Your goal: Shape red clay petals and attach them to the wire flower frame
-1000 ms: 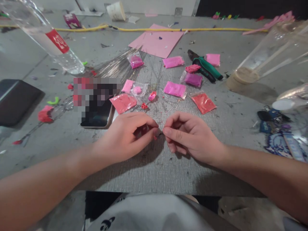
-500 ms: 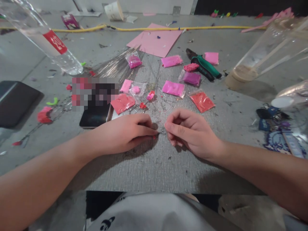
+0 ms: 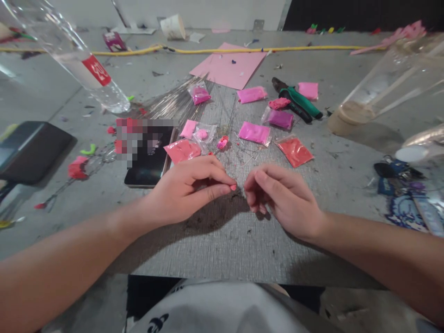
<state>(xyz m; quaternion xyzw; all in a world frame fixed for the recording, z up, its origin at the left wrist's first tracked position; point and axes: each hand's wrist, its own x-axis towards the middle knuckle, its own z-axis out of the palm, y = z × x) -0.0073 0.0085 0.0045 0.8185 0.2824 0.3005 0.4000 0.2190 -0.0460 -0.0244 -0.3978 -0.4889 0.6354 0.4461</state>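
My left hand [image 3: 189,189] rests on the grey mat [image 3: 236,240], thumb and forefinger pinched on a tiny pink-red piece [image 3: 233,188] at the fingertips. My right hand [image 3: 282,199] sits just to its right, fingers curled in a loose pinch; what they hold, if anything, is too small to make out. A short gap separates the two hands. Just beyond them lie small bags of pink and red clay: a red bag [image 3: 182,151], a pink bag [image 3: 255,132], another red bag [image 3: 294,151]. A small pink clay flower [image 3: 222,142] lies among thin wires.
A phone [image 3: 149,162] lies left of the hands. A tilted clear bottle [image 3: 83,64] stands far left, a plastic cup [image 3: 374,88] at the right. Green-handled pliers [image 3: 296,99], a pink sheet [image 3: 231,64], a wire bundle [image 3: 166,99], keys [image 3: 395,169] and a dark case [image 3: 29,150] surround the mat.
The right hand has drawn slightly away from the left, widening the gap. The left hand keeps its pinch, with the pink piece now showing at its fingertips. The view shifted a little.
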